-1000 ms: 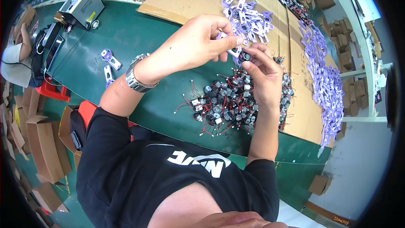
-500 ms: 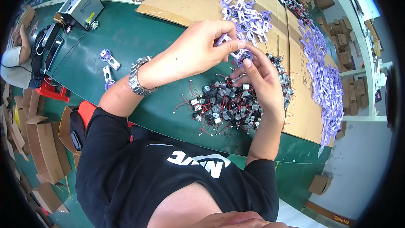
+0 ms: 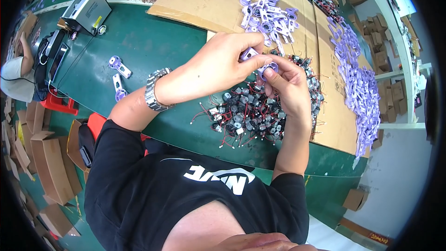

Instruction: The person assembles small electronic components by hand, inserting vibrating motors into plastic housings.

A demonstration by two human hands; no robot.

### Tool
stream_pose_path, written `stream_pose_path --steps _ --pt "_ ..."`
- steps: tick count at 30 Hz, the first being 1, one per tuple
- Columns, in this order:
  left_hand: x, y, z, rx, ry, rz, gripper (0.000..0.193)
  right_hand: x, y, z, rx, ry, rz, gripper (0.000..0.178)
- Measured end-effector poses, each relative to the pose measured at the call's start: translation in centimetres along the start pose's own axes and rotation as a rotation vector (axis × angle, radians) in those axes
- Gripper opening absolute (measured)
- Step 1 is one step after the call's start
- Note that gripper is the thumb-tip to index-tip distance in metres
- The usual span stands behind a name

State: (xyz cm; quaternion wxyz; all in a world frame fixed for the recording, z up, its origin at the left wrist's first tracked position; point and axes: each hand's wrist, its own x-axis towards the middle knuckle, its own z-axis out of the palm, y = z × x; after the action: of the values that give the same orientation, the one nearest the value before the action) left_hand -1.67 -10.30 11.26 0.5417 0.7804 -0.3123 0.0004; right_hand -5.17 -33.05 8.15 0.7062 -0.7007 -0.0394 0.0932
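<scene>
Both of my hands are closed on one purple-and-white plastic housing (image 3: pixel 249 54) above the table. My left hand (image 3: pixel 227 58), with a metal watch on its wrist, pinches the long end. At the round, ring-shaped end, my right hand (image 3: pixel 293 86) grips with its thumb over the opening; what sits inside the ring is partly hidden. Under and beside the right hand lies a heap of small motors (image 3: pixel 239 114) with red and black wires. Beyond my hands rests a pile of similar purple-and-white housings (image 3: pixel 269 16) on flattened cardboard (image 3: pixel 195 0). Two more housings (image 3: pixel 121 67) lie left of my left forearm.
A long heap of purple parts (image 3: pixel 362 102) runs along the cardboard's right side. A grey metal box-shaped device (image 3: pixel 87 11) with cables stands at the far left of the green table (image 3: pixel 153 42). Other people work at the far left and top right. Cartons (image 3: pixel 49 162) stand on the floor.
The housing has turned in my hands, so its ring end shows more openly under the right thumb. My left hand has dropped slightly toward me.
</scene>
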Motion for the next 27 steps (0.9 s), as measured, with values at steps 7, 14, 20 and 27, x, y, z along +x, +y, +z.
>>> stream_pose_path --steps 7,14,20,27 --pt "0.7 -1.0 -0.3 -0.075 0.027 -0.101 0.025 0.7 -0.8 1.0 0.03 -0.021 0.064 0.035" --pt "0.9 -0.9 -0.8 -0.167 -0.062 -0.203 0.027 -0.5 -1.6 1.6 -0.189 -0.036 -0.034 0.036" --pt "0.7 -0.5 -0.4 -0.16 -0.055 -0.139 0.025 -0.9 -1.6 1.9 -0.344 0.096 -0.079 0.033" --pt "0.8 -0.6 -0.6 -0.116 -0.048 -0.158 0.023 -0.7 -1.7 1.9 -0.026 0.04 0.013 0.03"
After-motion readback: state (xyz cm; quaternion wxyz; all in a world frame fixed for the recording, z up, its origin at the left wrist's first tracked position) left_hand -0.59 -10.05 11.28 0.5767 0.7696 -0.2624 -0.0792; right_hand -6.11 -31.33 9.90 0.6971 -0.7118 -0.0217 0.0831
